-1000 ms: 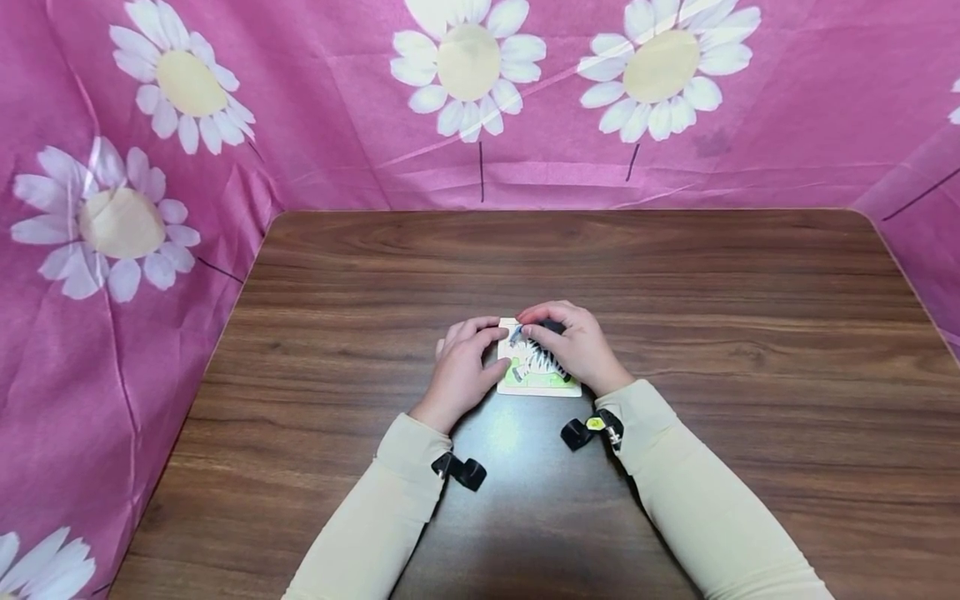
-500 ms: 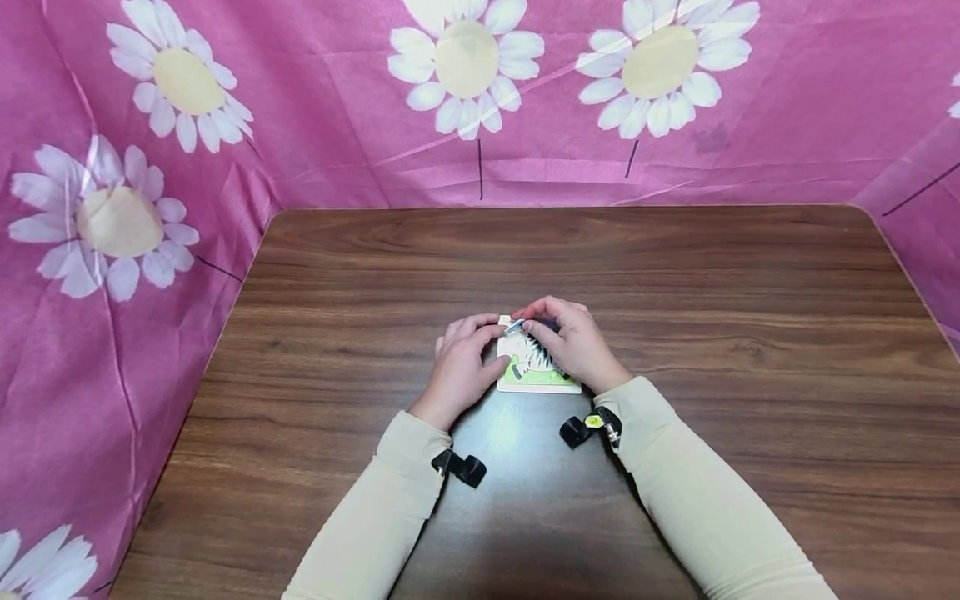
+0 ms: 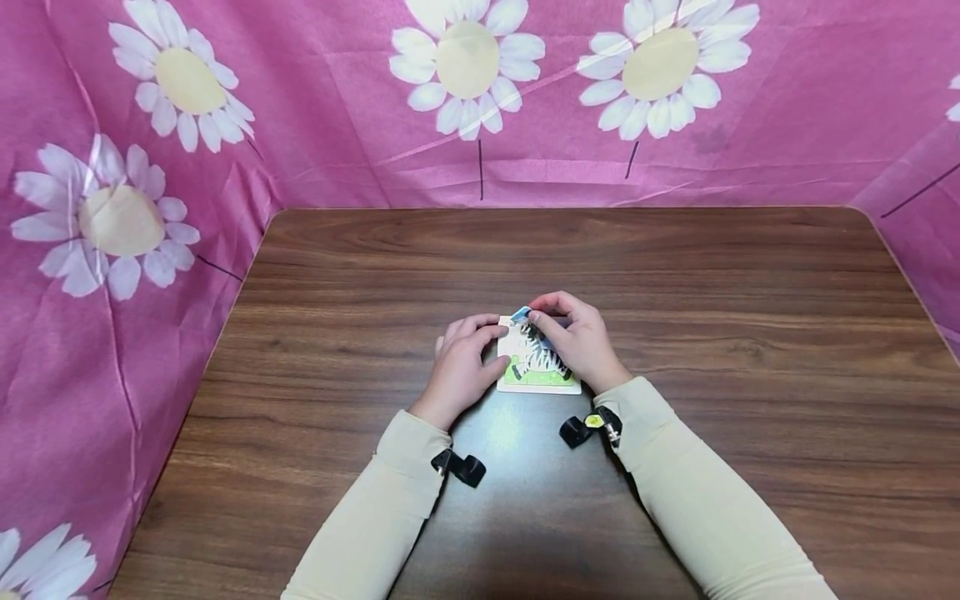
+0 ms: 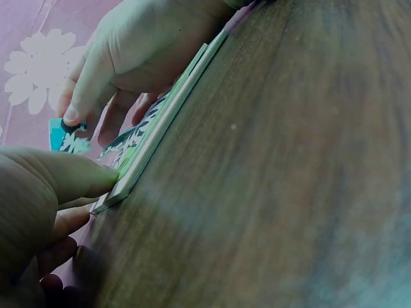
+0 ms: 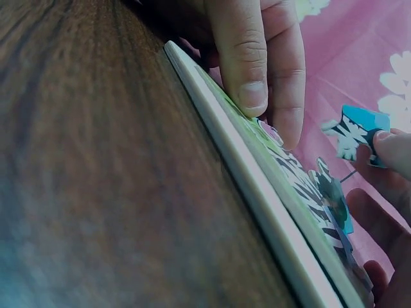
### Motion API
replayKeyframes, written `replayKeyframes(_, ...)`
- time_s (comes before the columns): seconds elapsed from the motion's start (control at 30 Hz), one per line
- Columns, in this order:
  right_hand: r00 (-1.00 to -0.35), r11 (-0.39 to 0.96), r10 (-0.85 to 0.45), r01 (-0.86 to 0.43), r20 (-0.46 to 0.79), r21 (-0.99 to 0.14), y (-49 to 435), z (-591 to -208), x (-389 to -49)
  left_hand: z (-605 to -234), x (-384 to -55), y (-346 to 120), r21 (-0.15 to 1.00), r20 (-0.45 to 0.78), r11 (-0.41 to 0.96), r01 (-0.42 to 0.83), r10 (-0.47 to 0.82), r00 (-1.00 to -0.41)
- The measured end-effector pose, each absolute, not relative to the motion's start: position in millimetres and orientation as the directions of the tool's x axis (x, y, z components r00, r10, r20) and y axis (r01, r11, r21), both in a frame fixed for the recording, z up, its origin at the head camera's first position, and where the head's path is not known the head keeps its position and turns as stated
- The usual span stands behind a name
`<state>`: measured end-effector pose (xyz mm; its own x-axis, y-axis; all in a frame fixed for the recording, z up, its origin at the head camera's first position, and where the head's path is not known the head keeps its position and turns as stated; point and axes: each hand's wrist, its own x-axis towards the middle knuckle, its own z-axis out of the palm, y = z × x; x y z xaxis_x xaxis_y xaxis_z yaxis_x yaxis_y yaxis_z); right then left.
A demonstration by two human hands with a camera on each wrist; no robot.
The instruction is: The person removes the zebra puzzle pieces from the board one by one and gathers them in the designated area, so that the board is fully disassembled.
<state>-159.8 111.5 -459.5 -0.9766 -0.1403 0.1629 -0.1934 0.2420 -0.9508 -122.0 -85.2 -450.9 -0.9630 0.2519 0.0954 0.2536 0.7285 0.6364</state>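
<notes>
A small zebra jigsaw puzzle board [image 3: 540, 388] with a green lower strip lies on the table between both hands. My left hand [image 3: 463, 371] grips its left side, thumb on the top face and fingers along the edge. Between thumb and forefinger, my right hand [image 3: 583, 340] pinches a blue, black and white puzzle piece [image 5: 354, 131], held above the board's far left part. Another puzzle piece [image 5: 334, 196] with a blue edge stands tilted up near the right fingers in the right wrist view. The right hand covers the board's far right part.
The brown wood-grain table [image 3: 750, 375] spreads around the board. A pink cloth [image 3: 330, 100] with white daisies hangs behind it and at the sides. Each wrist wears a black camera mount [image 3: 461, 468].
The pinched piece has risen from the board's far left part and shifted away and slightly right with my right hand. My left hand has stayed in place.
</notes>
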Motion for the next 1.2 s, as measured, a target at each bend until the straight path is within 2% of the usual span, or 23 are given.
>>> replayKeyframes(0.57, -0.993, 0.218, -0.033, -0.121, 0.117, -0.968, 118.0, -455.6, -159.1, -450.1, -121.8, -86.1, 0.626, 0.080, 0.738, 0.252, 0.261, -0.962)
replayKeyframes(0.9, -0.992, 0.278, -0.060, -0.127, 0.115, -0.952, 127.6, -457.8, -161.6, -452.0, -122.3, -85.8, 0.619, 0.090, 0.741, 0.260, 0.261, -0.961)
replayKeyframes(1.2, -0.981, 0.344, -0.094, -0.192, 0.170, -0.919, 140.5, -455.6, -163.7, -450.8, -121.9, -84.6, 0.623, 0.098, 0.739, 0.258, 0.253, -0.962)
